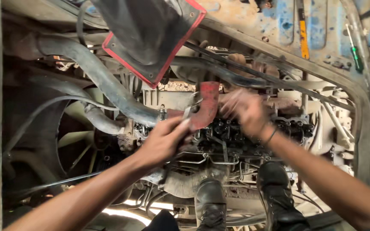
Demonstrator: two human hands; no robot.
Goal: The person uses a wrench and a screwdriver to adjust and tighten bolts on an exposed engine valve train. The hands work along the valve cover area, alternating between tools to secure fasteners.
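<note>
I look down into an open engine bay. My left hand grips the lower end of a curved red hose and seems to pinch a thin metal piece against it. My right hand is blurred with motion, fingers spread, just right of the hose's upper end; I cannot tell whether it touches it. Below both hands lies the black top of the engine with thin metal fuel pipes.
A thick black hose runs from upper left toward the engine. A dark flap with a red border hangs above. Fan blades show at left. My two black boots stand on the engine. A green-handled screwdriver lies on the blue panel.
</note>
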